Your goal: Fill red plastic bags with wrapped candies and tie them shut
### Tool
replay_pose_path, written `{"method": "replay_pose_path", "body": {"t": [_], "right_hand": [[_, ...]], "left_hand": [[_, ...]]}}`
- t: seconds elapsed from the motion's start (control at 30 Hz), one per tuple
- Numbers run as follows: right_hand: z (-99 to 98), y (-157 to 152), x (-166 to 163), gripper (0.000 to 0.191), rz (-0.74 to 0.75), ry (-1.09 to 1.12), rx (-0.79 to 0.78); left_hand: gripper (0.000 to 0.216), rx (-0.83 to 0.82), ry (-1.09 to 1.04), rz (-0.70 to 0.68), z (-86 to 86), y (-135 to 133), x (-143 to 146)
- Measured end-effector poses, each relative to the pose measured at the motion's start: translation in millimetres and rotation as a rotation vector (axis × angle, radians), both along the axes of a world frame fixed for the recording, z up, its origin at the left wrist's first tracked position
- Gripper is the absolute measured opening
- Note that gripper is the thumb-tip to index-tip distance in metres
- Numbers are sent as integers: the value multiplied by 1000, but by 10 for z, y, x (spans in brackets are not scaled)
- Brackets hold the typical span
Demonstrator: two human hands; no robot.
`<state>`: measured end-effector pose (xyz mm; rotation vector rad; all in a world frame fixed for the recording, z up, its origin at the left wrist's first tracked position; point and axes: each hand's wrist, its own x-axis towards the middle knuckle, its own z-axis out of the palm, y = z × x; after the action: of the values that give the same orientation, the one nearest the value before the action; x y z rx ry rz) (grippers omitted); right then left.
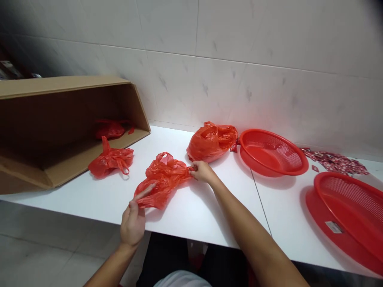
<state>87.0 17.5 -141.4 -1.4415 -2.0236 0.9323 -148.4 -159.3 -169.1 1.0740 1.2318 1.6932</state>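
Observation:
A crumpled red plastic bag (163, 179) lies on the white table in front of me, its handle loop standing up at the back. My right hand (203, 172) pinches the bag's right end, fingers closed round the gathered plastic. At the bag's near left edge is my left hand (133, 221), its fingers stretched out and touching the plastic. Whether anything is inside this bag I cannot tell. Behind my right hand sits a fuller red plastic bag (206, 144), its top loosely open. A smaller red bag (109, 159) rests to the left, by the cardboard box.
A cardboard box (64, 81) lies on its side at the left, with another red bag (110, 130) inside. Two red baskets, a rear one (271, 171) and a nearer one (317, 215), stand at the right. Small red-and-white packets (338, 161) are heaped behind them along the tiled wall (239, 91).

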Motion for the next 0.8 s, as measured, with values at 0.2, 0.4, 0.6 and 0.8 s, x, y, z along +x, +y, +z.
{"method": "replay_pose_path", "body": {"t": [0.2,0.4,0.6,0.8], "right_hand": [[618,-327,560,40,-159,248,127],[1148,-1404,1399,37,-501,889,792],[461,-1043,400,122,78,126,40],[292,-372,-175,37,33,-169,-1]], "left_hand": [[54,38,-147,49,-54,129,-62],[51,29,-270,-2,149,122,31],[55,282,-247,-81,706,196,191],[43,269,-292,-13,1036,24,-152]]}}
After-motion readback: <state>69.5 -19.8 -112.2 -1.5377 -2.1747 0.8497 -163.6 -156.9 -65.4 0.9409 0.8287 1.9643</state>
